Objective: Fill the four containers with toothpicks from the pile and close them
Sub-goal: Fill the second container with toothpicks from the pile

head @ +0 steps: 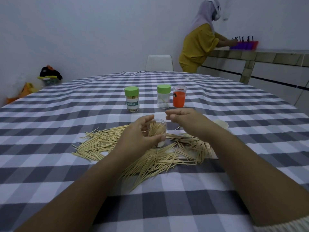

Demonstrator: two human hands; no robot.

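Four containers noted: open clear jar (158, 129), partly filled with toothpicks, above toothpick pile (150, 153) on checked worktop (66, 114). Behind: green-lidded jar (132, 101) labelled "TOOTHPICK", full; second green-lidded jar (163, 96), nearly empty; orange container (179, 96). Left hand (140, 136) fingers curled round open jar. Right hand (182, 118) fingers loosely curled; contents indiscernible.

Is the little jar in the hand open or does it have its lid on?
Open. The clear jar gripped by the left hand has no lid on its rim, and toothpicks stick up inside it.
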